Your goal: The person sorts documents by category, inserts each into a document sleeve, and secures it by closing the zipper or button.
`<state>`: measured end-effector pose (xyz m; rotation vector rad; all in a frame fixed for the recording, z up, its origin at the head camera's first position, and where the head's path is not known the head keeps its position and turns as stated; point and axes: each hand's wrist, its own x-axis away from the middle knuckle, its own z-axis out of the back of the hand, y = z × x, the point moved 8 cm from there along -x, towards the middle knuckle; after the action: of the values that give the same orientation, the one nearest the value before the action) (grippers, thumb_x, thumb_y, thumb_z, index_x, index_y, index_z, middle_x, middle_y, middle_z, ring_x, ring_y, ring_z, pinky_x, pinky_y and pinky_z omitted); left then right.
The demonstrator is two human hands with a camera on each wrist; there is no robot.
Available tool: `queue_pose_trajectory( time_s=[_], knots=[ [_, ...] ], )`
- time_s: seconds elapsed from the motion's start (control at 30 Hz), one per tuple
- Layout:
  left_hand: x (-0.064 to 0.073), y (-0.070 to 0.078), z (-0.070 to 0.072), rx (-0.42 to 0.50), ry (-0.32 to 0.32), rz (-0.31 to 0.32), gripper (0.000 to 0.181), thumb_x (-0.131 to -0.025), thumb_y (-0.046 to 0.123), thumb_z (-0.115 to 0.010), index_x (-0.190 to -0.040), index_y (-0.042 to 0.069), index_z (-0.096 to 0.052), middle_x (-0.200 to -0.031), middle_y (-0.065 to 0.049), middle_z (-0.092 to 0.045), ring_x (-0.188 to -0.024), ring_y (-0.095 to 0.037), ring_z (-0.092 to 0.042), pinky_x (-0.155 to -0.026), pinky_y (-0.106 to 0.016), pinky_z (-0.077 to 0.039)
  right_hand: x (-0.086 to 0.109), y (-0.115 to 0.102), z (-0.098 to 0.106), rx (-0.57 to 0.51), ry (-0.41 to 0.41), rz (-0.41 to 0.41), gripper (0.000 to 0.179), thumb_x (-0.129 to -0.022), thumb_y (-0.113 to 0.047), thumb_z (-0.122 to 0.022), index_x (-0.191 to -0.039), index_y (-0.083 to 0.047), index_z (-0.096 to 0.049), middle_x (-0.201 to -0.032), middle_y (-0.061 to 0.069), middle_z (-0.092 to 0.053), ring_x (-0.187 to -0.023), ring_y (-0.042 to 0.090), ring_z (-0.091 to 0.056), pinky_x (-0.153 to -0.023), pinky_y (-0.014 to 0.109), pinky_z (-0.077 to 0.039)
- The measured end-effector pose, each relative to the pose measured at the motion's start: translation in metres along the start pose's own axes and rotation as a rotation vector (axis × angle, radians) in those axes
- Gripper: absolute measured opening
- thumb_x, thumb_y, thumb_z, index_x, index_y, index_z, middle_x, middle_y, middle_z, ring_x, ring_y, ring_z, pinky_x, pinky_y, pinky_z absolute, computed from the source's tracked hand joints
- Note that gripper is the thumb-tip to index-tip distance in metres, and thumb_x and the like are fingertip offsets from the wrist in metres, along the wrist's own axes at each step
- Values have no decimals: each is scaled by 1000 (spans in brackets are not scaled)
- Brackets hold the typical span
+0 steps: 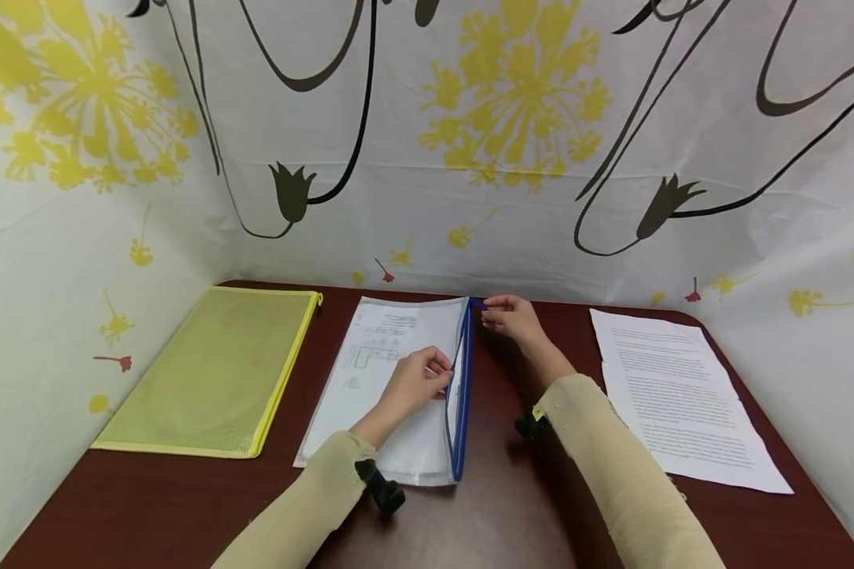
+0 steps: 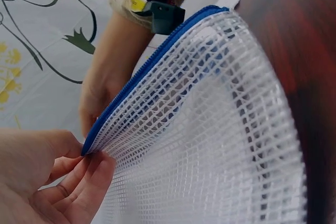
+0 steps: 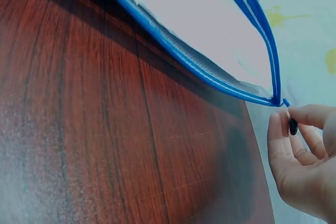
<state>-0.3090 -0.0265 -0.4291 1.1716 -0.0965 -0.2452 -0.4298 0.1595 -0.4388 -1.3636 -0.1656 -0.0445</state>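
Note:
A clear mesh zipper folder [image 1: 406, 466] with a blue zipper [image 1: 466, 395] lies on the table, printed sheets [image 1: 380, 336] inside it. Its zipped side gapes, and the white paper shows between the two blue edges in the right wrist view. My left hand [image 1: 416, 379] pinches the upper zipper edge [image 2: 134, 82] midway along and lifts it from the lower one. At the folder's far right corner, my right hand [image 1: 514, 318] pinches the zipper pull [image 3: 293, 126] between thumb and fingers, beside the blue zipper end [image 3: 277, 101].
To the left lies a yellow mesh zipper folder [image 1: 206, 371] with a yellow zipper edge. Printed paper sheets [image 1: 683, 395] lie on the right of the dark wood table [image 1: 512, 506]. A patterned white cloth [image 1: 398, 158] stands around the back and sides.

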Motion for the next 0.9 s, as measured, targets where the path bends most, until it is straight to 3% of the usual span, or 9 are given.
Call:
queue_pose_trajectory(
  time_s=[0.3,0.57,0.9],
  knots=[
    [-11,-7,-6,-51,-13,20,5,-91,3,-63,-95,1,-65,-86,-13,-68,-65,-9,-62,-59,-23,-59,-1,6,-1,5,23,-41,34,-99,-7,-59,-129,7,-57,-116,18,-68,-89,10,-68,-99,37,-55],
    [-20,-12,-14,-113,-35,54,4,-88,3,-66,-92,2,-65,-82,-10,-68,-62,-8,-61,-57,-21,-57,-4,11,-2,-22,40,-79,32,-98,-4,-60,-126,9,-60,-96,7,-71,-83,9,-69,-94,34,-58],
    [-27,-19,-21,-238,-81,92,3,-88,7,-69,-88,5,-67,-78,-6,-72,-54,-6,-60,-54,-17,-50,-8,17,-1,6,39,-97,32,-99,-6,-59,-127,10,-60,-104,13,-71,-88,12,-71,-93,33,-58]
  ],
)
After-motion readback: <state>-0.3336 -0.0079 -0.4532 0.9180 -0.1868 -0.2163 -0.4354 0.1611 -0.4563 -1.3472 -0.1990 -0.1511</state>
